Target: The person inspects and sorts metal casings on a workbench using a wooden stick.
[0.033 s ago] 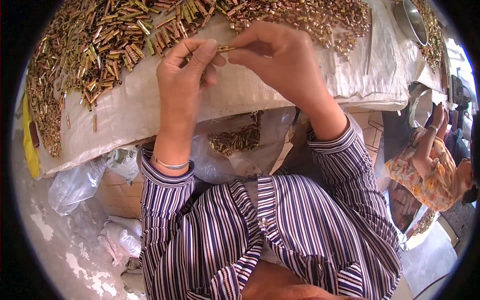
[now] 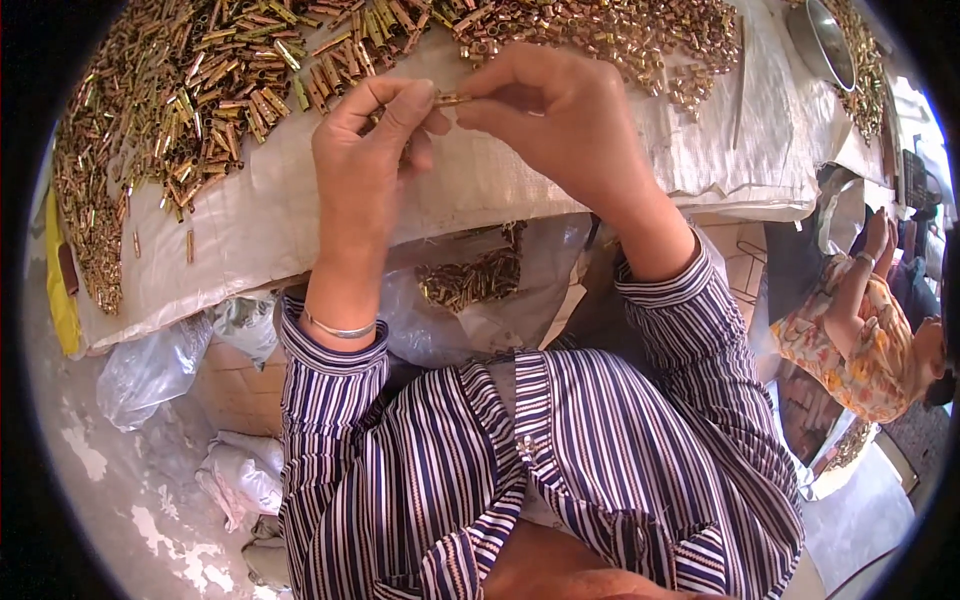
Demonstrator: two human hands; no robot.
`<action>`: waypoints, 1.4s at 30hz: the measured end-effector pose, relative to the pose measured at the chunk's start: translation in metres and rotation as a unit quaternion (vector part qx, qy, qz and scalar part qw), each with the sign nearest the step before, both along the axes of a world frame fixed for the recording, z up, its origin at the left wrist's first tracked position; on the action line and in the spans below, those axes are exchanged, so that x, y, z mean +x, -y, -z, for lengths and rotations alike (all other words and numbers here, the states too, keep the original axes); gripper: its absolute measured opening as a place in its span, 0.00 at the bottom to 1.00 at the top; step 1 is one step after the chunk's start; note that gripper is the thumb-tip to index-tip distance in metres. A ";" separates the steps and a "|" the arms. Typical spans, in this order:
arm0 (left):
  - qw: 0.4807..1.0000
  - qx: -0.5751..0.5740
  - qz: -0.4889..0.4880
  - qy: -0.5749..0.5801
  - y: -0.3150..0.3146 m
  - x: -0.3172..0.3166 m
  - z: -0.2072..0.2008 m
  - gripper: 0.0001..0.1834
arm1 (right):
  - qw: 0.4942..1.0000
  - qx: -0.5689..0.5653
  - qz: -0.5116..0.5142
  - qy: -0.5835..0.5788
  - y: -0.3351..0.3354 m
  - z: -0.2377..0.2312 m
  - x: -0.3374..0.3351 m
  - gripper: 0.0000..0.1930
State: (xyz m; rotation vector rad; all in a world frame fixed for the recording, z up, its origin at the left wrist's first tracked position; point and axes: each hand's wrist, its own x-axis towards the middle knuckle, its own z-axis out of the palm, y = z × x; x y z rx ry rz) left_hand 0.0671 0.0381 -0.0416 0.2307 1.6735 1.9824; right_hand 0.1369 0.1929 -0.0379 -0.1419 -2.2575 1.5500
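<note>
My left hand and my right hand meet over the near part of a work table. Between their fingertips is a small brass-coloured metal tube. The left thumb and forefinger pinch one end, and the right thumb and forefinger close on the other. Something gold glints under the curled left fingers, mostly hidden. Beyond the left hand spreads a pile of similar longer tubes. Short gold ring-like pieces lie in a heap behind the right hand.
White sheeting covers the table. A thin rod and a metal bowl are at the right. Below the edge hangs a clear plastic bag with metal pieces. Another person in a flowered top is at far right.
</note>
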 end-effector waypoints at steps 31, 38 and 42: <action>0.993 0.094 0.006 0.067 -0.004 -0.053 0.009 0.09 | 0.924 0.367 0.061 0.087 -0.007 0.027 -0.023 0.08; 0.740 -0.389 -0.066 -0.545 -0.027 -0.054 0.026 0.13 | 0.907 0.402 0.018 0.128 -0.008 0.018 -0.018 0.10; 0.721 -0.420 -0.040 -0.550 -0.035 -0.059 0.029 0.15 | 0.900 0.431 0.012 0.062 -0.010 0.018 -0.015 0.09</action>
